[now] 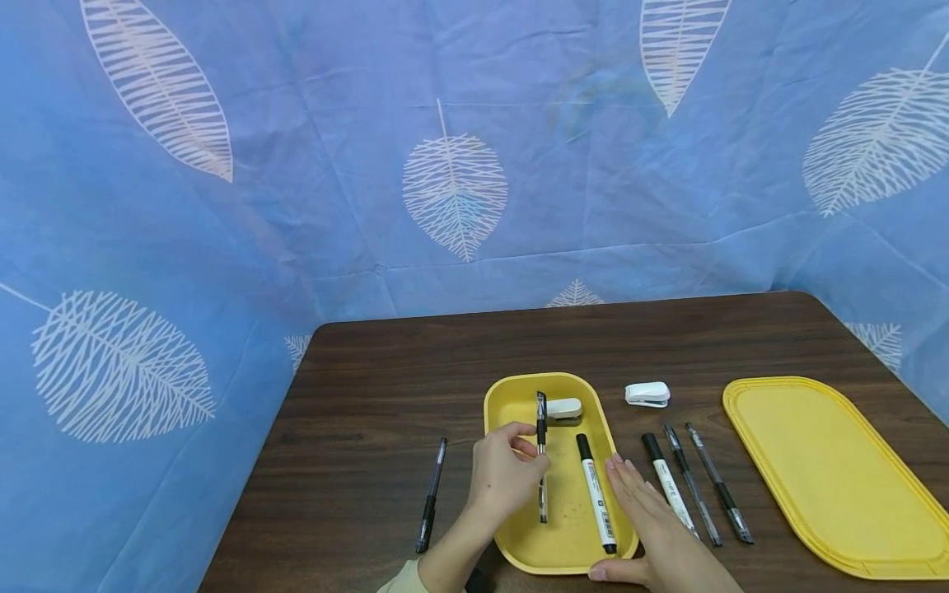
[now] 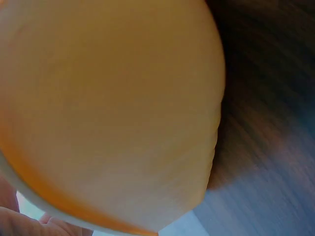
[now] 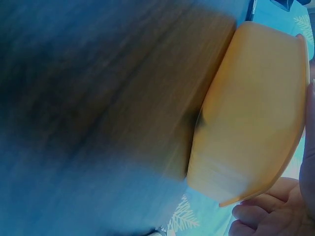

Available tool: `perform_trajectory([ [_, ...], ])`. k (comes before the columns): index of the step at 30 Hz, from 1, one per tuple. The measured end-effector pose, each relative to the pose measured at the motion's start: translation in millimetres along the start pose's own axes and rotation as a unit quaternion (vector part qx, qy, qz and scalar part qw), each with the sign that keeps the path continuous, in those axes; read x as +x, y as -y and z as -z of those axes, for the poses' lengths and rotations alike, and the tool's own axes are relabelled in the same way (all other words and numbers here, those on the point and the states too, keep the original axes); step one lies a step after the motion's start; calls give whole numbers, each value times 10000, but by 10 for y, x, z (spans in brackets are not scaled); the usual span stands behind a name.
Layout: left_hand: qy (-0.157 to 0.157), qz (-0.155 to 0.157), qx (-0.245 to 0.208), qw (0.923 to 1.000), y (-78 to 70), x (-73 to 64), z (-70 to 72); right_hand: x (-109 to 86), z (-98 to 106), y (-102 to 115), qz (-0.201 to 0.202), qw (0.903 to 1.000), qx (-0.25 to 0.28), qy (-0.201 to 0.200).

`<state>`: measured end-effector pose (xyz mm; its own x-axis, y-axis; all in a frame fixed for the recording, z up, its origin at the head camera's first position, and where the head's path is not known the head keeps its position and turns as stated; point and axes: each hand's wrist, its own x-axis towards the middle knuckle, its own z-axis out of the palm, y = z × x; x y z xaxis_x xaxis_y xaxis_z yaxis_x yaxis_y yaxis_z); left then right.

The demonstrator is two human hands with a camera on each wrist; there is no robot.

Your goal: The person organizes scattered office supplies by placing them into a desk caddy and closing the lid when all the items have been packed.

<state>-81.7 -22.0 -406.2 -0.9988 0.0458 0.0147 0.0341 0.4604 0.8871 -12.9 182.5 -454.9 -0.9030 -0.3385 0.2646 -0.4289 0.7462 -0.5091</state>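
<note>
In the head view my left hand (image 1: 504, 471) pinches a clear gel pen (image 1: 542, 412) with a black cap and grip, upright in the picture above the yellow box (image 1: 495, 395). Whether the pen touches the box floor, I cannot tell. Inside the box lie a white stapler (image 1: 565, 408), partly behind the pen, and a white marker (image 1: 597, 504) with a black cap. My right hand (image 1: 656, 527) touches the box's right rim, fingers stretched out and thumb near the front corner. Both wrist views show the box's outer wall (image 3: 256, 108) close up.
Left of the box lies another black-grip pen (image 1: 432, 498). To its right are a second white stapler (image 1: 647, 394), a capped marker (image 1: 667, 482) partly behind my right hand, and two gel pens (image 1: 693, 486) (image 1: 719, 484). A yellow lid (image 1: 830, 469) lies at the table's right side.
</note>
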Motion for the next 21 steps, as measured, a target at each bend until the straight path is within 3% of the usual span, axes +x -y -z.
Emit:
perform_trajectory([
  [12, -6, -78, 51, 10000, 41, 15, -109, -9, -37, -37, 407, 9988, -91, -249],
  [21, 74, 2, 114, 9999, 73, 15, -151, -19, -47, -46, 380, 9988, -164, -271],
])
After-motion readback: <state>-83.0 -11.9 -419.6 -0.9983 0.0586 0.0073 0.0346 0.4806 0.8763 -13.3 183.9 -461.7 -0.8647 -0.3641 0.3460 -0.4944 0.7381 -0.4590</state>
